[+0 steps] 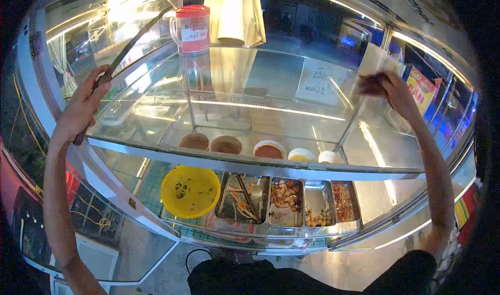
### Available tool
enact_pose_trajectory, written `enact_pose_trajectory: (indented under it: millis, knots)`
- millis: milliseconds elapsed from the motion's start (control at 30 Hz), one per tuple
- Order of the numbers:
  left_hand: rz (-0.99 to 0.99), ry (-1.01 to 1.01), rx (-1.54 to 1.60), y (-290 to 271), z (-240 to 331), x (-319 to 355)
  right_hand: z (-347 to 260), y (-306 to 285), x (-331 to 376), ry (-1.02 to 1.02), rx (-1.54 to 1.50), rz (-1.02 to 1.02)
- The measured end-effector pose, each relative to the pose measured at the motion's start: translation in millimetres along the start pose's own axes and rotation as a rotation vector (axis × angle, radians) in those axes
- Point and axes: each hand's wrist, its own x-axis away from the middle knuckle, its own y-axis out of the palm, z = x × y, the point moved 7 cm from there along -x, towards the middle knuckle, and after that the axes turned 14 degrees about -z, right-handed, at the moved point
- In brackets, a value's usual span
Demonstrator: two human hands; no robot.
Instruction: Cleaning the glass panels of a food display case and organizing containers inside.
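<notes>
- Evidently, at frame left, the left hand has fingers curled around a long, dark, narrow blade-like tool.
- At centre stands a clear glass display case.
- At upper right, the right hand has fingers gripping a blurred, dark reddish-brown bundle.
- Work looks under way, neither thing set down; what's left, I cannot tell.

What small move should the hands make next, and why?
Probably ease the long tool in the left hand back from the red-lidded pitcher: its tip shows close beside it in this view, though depth is hard to judge, and the right hand is occupied with a blurred dark item.
</notes>
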Motion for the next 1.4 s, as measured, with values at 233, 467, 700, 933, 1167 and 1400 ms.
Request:
enact_pose_trajectory:
  millis: [233, 467, 700, 933, 1167, 1400]
  knots:
    - [-0.052, 0.147, -0.300, 8.8, -25.7, -20.6, 41.2, -14.2, 119.7, 0.368, 0.130, 0.084]
    - [-0.029, 0.140, -0.532, 7.5, -32.9, -14.1, -162.6, 160.7, -21.6, 0.100, 0.279, -0.401]
    - [-0.056, 0.061, -0.553, 12.0, -24.1, -18.9, -306.6, 275.5, -85.3, -0.513, 0.319, -0.139]
    - [-0.021, 0.199, -0.523, 16.9, -11.6, -16.6, -406.5, 367.3, -58.5, -0.553, -0.287, -0.610]
    - [0.027, 0.274, -0.479, 21.6, -0.6, -15.3, -391.2, 371.7, -95.9, -0.477, -0.761, -0.794]
    - [-0.293, -0.175, 0.064, 18.0, -14.4, -11.1, -311.2, 206.9, -245.5, -0.740, -0.938, 0.039]
